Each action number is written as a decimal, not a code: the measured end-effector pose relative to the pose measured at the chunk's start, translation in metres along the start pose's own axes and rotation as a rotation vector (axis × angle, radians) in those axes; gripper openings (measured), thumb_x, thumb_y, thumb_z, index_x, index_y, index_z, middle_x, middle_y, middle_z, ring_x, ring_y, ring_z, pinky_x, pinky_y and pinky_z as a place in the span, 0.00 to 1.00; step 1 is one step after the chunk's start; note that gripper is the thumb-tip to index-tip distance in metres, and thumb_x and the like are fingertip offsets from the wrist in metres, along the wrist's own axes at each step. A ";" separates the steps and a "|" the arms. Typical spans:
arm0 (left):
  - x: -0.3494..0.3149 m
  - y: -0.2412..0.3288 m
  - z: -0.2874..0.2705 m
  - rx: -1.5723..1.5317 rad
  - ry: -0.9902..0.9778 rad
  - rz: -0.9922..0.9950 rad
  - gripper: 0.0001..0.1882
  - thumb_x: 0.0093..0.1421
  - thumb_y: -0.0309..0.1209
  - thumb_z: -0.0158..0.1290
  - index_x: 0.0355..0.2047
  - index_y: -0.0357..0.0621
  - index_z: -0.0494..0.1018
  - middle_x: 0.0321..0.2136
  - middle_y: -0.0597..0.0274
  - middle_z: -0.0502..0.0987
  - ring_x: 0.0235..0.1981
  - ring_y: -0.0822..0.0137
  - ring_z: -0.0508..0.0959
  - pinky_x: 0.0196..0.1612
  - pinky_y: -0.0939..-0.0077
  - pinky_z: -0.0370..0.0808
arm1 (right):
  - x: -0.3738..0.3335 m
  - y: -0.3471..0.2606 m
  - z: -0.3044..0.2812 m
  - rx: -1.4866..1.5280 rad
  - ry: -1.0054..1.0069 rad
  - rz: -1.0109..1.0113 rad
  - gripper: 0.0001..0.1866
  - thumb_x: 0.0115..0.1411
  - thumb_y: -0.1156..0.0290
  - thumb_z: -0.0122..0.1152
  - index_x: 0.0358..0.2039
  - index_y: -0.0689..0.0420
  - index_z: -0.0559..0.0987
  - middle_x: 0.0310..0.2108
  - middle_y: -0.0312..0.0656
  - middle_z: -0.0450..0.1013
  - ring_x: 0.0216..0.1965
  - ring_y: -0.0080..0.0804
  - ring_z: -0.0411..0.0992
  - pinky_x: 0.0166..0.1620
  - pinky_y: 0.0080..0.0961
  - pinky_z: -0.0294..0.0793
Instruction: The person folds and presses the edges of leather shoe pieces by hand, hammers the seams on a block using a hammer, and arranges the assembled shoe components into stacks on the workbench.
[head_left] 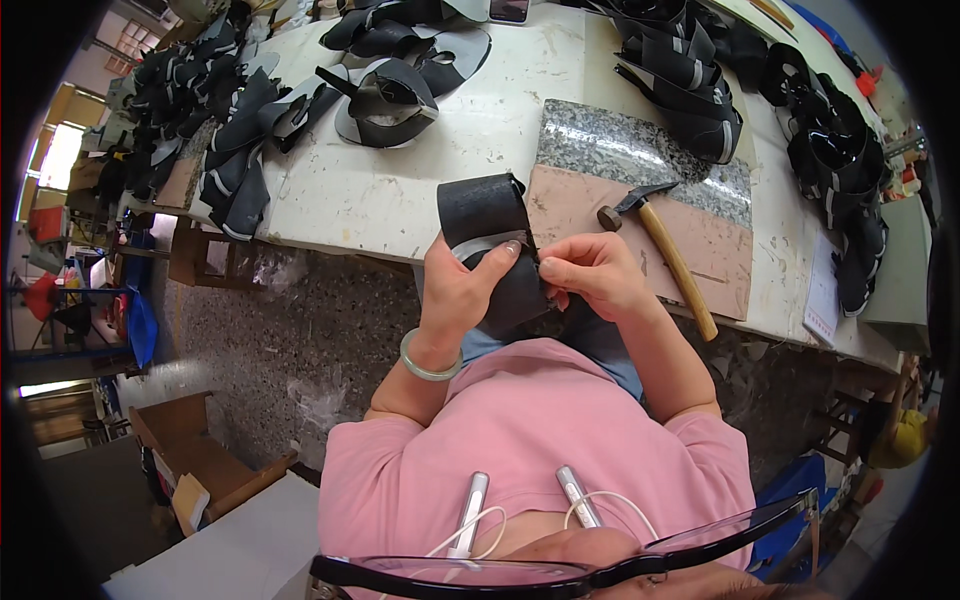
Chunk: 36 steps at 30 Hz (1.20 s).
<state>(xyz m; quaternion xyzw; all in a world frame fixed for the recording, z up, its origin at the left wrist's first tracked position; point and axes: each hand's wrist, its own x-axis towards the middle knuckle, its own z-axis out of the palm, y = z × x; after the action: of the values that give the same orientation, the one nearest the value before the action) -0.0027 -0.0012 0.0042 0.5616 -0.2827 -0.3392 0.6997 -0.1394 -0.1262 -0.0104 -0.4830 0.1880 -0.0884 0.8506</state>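
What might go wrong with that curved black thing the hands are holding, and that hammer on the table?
The curved black piece might slip: the left hand grips it, but the right hand only pinches its edge.

The hammer might get bumped off the table, because its wooden handle reaches the near edge, close to the right forearm.

Pink T-shirt (540, 440), pale bangle (429, 374), black-framed glasses (603, 577).
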 end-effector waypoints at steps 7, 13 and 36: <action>-0.002 -0.001 -0.007 0.030 -0.025 0.011 0.10 0.56 0.21 0.54 0.39 0.35 0.73 0.33 0.63 0.78 0.33 0.75 0.76 0.38 0.80 0.74 | -0.001 0.008 0.006 -0.196 0.079 -0.179 0.08 0.58 0.70 0.61 0.31 0.63 0.79 0.23 0.34 0.73 0.23 0.16 0.69 0.24 0.13 0.69; -0.004 -0.008 -0.002 0.106 0.032 0.053 0.09 0.57 0.23 0.54 0.39 0.34 0.74 0.33 0.63 0.78 0.33 0.75 0.76 0.38 0.81 0.73 | 0.002 -0.002 0.009 -0.092 0.116 -0.045 0.09 0.58 0.70 0.61 0.31 0.64 0.79 0.23 0.34 0.73 0.22 0.15 0.69 0.24 0.12 0.67; -0.008 -0.012 0.003 0.256 0.109 0.233 0.10 0.58 0.26 0.55 0.39 0.34 0.75 0.32 0.61 0.79 0.33 0.75 0.76 0.37 0.81 0.73 | 0.012 0.007 0.019 -0.907 0.368 -0.562 0.09 0.62 0.74 0.53 0.42 0.62 0.75 0.27 0.34 0.73 0.26 0.20 0.69 0.29 0.20 0.69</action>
<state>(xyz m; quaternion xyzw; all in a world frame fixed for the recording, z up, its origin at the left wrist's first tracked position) -0.0124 0.0019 -0.0073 0.6273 -0.3483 -0.1862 0.6711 -0.1211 -0.1113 -0.0103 -0.8083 0.2164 -0.3045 0.4551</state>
